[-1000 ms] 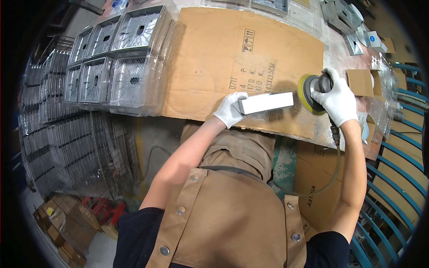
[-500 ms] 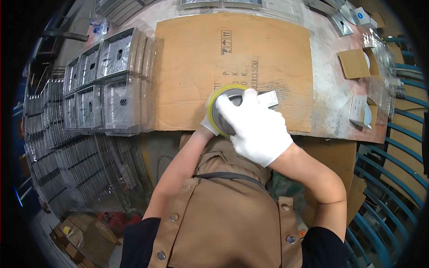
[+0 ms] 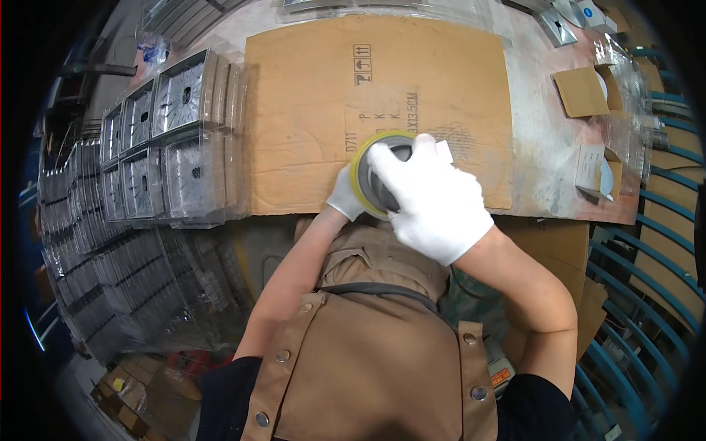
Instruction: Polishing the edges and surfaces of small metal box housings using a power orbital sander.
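Observation:
My right hand [image 3: 440,202], in a white glove, is closed over a round grey thing with a yellow-green rim [image 3: 358,175]. Thumb and fingers lie across its dark, hollow-looking middle; its exact kind does not show. Beyond the knuckles a small white block-like piece [image 3: 445,152] sticks out; whether it joins the round thing is unclear. My left hand [image 3: 342,197], also white-gloved, is against the left underside of the round thing, with its fingers hidden behind it. Both hands are over the near edge of a flat cardboard sheet [image 3: 309,110].
Stacked metal square frames in clear plastic [image 3: 180,99] stand left of the cardboard. At the right are two small opened cartons, a far one [image 3: 577,93] and a near one [image 3: 590,167]. Blue curved bars [image 3: 665,246] run beyond the table's right edge. More metal parts [image 3: 557,29] lie at the back.
The round thing and my right hand have shifted slightly right and away from me. More of my left hand shows beside the rim, and less of the white piece is visible.

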{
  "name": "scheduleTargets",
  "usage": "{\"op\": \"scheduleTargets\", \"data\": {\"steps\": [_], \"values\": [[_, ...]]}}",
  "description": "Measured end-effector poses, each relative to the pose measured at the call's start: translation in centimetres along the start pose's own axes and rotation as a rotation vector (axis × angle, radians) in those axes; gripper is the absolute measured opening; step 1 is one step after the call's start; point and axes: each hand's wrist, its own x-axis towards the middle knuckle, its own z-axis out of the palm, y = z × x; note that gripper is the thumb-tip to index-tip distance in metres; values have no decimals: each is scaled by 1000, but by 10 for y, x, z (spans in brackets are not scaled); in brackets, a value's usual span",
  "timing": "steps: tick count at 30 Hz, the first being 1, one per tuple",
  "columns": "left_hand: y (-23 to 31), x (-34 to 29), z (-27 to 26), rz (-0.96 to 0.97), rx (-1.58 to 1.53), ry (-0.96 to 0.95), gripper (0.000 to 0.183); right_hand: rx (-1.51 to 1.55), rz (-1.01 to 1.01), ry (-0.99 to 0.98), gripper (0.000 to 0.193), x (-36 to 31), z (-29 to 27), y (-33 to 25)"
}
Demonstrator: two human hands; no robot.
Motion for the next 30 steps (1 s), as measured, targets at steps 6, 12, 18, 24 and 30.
{"op": "scheduleTargets", "data": {"steps": [6, 12, 18, 24, 30], "values": [[-31, 2, 3, -445, -1594, -175, 26, -114, 279, 161, 62, -9, -24, 65], [-34, -3, 14, -316, -1114, 1, 26, -190, 425, 367, 67, -34, -24, 102], [-8, -2, 0, -690, -1623, 43, 25, -110, 350, 130, 67, -44, -20, 31], [-8, -5, 6, -7, -129, 102, 24, -95, 315, 75, 63, -43, -7, 35], [-14, -3, 5, 77, -16, 115, 23, -126, 326, 81, 62, -41, -9, 34]]}}
